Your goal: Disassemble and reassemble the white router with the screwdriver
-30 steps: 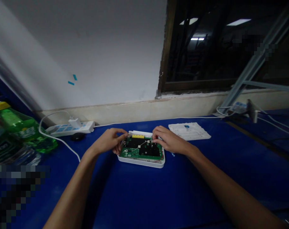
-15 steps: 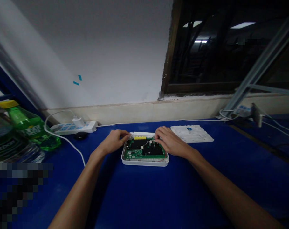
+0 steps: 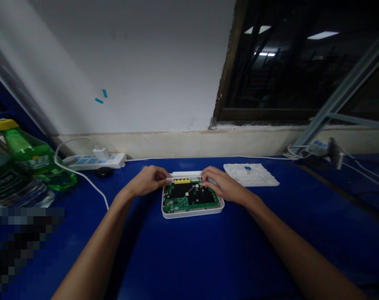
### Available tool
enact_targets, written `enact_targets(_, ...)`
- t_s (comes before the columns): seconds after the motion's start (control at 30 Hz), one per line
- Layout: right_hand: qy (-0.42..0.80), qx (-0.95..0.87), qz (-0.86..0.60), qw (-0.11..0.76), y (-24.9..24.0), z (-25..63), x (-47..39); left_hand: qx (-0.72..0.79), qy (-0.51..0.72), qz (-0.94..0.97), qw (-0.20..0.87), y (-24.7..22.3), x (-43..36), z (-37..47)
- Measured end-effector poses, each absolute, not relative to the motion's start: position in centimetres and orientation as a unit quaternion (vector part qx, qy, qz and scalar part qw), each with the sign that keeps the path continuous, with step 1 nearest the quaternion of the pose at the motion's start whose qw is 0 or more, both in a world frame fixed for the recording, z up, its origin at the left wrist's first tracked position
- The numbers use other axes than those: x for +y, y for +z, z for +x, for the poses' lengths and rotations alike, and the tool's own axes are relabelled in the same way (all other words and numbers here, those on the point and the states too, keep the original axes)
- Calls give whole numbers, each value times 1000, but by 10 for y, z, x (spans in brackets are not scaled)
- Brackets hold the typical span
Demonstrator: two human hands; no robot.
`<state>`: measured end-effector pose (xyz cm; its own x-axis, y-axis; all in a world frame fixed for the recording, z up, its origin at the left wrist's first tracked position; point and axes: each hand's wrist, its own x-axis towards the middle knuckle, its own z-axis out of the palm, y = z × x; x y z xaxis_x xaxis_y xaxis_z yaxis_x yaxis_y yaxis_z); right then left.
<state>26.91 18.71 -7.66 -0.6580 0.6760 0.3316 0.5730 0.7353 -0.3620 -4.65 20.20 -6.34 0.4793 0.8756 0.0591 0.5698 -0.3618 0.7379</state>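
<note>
An opened white router casing [image 3: 193, 215] lies on the blue table, with a green circuit board [image 3: 176, 206] inside. Black patches, thin wires and a yellow port block [image 3: 182, 181] show on the board. My left hand [image 3: 148, 181] is closed at the far left corner, thumb and fingers pinching the edge there. At the far right corner, my right hand [image 3: 222, 185] has its fingers curled over the board's edge and casing wall. Its exact contact is partly hidden. A white strip, seemingly the casing's back wall [image 3: 186, 174], shows between both hands.
The white router cover [image 3: 252, 175] lies behind my right hand. At the left stand a green bottle [image 3: 36, 154] and a large clear bottle [image 3: 8, 183]. A power strip [image 3: 114, 160] with a cable and a black round object [image 3: 104, 172] sit near the wall. A metal post [image 3: 330, 100] rises at right.
The circuit board now sits closer to the casing's front wall, so less of the inside gap shows. The casing is turned slightly. Both hands stay at the far corners; the camera view has shifted a little.
</note>
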Motion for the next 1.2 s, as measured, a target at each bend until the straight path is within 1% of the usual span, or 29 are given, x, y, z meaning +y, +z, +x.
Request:
enact_targets(0.13, 100, -904, -355, 217, -76, 269, 187, 456, 208, 793, 345, -63, 202, -46)
enact_targets(0.37, 82, -905, -371, 189, -71, 268, 185, 462, 171, 804, 332, -56, 194, -41)
enact_targets(0.63, 103, -902, -365, 206, -74, 271, 188, 450, 139, 802, 367, -55, 191, -40)
enact_targets(0.8, 116, -905, -352, 210, -75, 275, 190, 415, 121, 793, 428, -55, 191, -41)
enact_targets(0.97, 94, -899, -370, 214, -75, 272, 187, 438, 111, 813, 367, -54, 190, -40)
enact_targets(1.2, 98, -899, -370, 211, -73, 273, 188, 452, 106, 818, 339, -52, 189, -35)
